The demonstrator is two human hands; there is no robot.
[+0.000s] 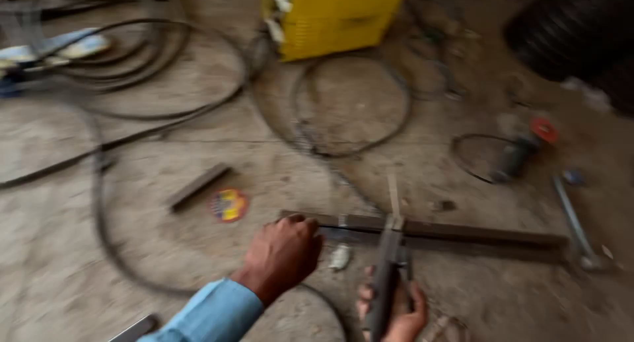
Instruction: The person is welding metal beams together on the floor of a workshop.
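Concrete floor (462, 302): cables (165, 111), yellow welder (337, 15).

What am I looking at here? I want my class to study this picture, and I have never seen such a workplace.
One camera on a person's head looks down at a dusty concrete floor. The picture is blurred. The left hand, in a blue sleeve, rests on a long dark metal bar on the floor. The right hand grips a dark clamp-like tool that reaches the bar. Around them lie black cables, a yellow machine box, a short metal piece, a round coloured disc, what looks like a small power tool with a red part, and a slim metal tool.
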